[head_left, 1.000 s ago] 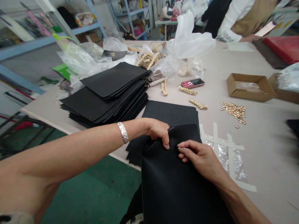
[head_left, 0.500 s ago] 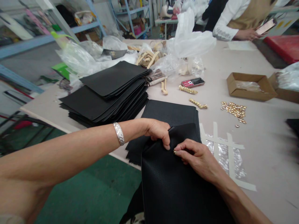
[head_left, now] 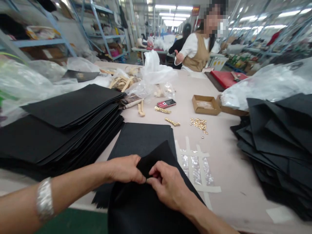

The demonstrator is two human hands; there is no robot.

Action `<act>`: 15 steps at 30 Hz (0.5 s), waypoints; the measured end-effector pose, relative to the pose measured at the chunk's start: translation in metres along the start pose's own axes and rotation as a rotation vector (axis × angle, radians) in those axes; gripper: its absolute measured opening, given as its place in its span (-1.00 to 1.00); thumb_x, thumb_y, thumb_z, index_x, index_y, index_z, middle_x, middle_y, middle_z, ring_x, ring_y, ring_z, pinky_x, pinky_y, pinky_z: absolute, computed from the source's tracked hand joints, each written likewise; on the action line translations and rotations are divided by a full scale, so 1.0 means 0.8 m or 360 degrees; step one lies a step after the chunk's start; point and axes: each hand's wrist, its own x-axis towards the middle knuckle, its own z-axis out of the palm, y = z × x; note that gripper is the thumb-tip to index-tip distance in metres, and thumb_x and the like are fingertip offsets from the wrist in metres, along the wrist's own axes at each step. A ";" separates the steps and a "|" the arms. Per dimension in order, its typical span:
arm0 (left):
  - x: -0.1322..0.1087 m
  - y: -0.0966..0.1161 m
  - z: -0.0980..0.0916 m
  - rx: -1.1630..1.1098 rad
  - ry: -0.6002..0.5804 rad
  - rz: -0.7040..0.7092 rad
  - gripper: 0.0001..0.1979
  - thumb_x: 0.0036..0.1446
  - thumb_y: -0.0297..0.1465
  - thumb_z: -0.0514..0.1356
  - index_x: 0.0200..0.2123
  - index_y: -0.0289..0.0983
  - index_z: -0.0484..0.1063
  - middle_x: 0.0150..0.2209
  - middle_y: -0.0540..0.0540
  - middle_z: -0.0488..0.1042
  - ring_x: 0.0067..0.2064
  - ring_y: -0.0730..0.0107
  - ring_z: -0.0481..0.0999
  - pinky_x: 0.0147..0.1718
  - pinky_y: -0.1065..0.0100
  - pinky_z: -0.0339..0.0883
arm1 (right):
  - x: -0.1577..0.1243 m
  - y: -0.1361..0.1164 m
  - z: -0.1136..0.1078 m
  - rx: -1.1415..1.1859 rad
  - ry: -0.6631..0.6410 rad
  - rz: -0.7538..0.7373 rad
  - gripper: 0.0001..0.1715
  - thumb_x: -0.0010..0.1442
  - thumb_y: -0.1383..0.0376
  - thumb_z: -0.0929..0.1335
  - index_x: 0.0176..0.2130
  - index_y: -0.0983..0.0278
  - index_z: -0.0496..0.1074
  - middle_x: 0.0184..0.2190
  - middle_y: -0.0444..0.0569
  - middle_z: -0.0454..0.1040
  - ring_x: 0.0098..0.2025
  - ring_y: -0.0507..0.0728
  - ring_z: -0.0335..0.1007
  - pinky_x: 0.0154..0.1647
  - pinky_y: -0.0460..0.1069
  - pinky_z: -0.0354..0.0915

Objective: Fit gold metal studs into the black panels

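Observation:
A black leather-like panel (head_left: 143, 208) is folded up in front of me, its raised corner pointing away over a flat pile of black panels (head_left: 143, 136). My left hand (head_left: 128, 169), with a silver bracelet on the wrist, is closed on the panel's fold, thumb on the near side. Close against that thumb, my right hand (head_left: 168, 183) pinches with thumb and forefinger at the panel's surface. The small gold metal fitting in its fingertips is almost wholly hidden now. Loose gold fittings (head_left: 199, 124) lie in a heap beyond, with two gold rows (head_left: 172, 122) nearby.
Tall black panel stacks stand at left (head_left: 60, 130) and right (head_left: 275, 146). Taped clear plastic (head_left: 195, 165) lies right of my hands. Farther back are a phone (head_left: 166, 103), a cardboard box (head_left: 206, 110) and plastic bags (head_left: 156, 73). A person (head_left: 197, 55) is across the table.
My view has lifted and turned right, bringing the right-hand stack into sight. My hands have come together on the panel, whose corner now stands higher. The person across has raised a hand.

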 end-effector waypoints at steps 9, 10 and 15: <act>0.004 -0.024 0.050 -0.0595 0.0266 0.0190 -0.86 -0.18 -0.42 0.21 -0.51 -0.32 0.30 -0.58 0.09 0.29 -0.56 0.54 0.22 -0.55 0.48 0.08 | -0.007 0.000 -0.006 0.0040 -0.0052 -0.0165 -0.84 0.08 0.48 0.33 -0.30 0.26 0.40 -0.37 -0.15 0.43 -0.30 0.00 0.36 -0.28 -0.14 0.22; 0.004 -0.024 0.053 -0.0631 0.0284 0.0194 -0.86 -0.19 -0.41 0.22 -0.52 -0.32 0.30 -0.59 0.09 0.29 -0.57 0.54 0.22 -0.55 0.48 0.08 | -0.008 0.000 -0.011 0.0075 -0.0087 -0.0189 -0.82 0.09 0.48 0.32 -0.28 0.25 0.41 -0.34 -0.15 0.45 -0.27 0.00 0.37 -0.25 -0.15 0.23; -0.011 -0.018 0.064 -0.0770 0.0120 0.0170 -0.85 -0.12 -0.36 0.22 -0.45 -0.33 0.40 -0.50 0.00 0.45 -0.52 0.45 0.37 -0.51 0.45 0.21 | -0.006 0.027 -0.080 -0.0281 0.0081 -0.0004 -0.82 0.22 0.32 0.28 -0.14 0.21 0.39 -0.29 -0.17 0.49 -0.29 -0.02 0.40 -0.28 -0.16 0.28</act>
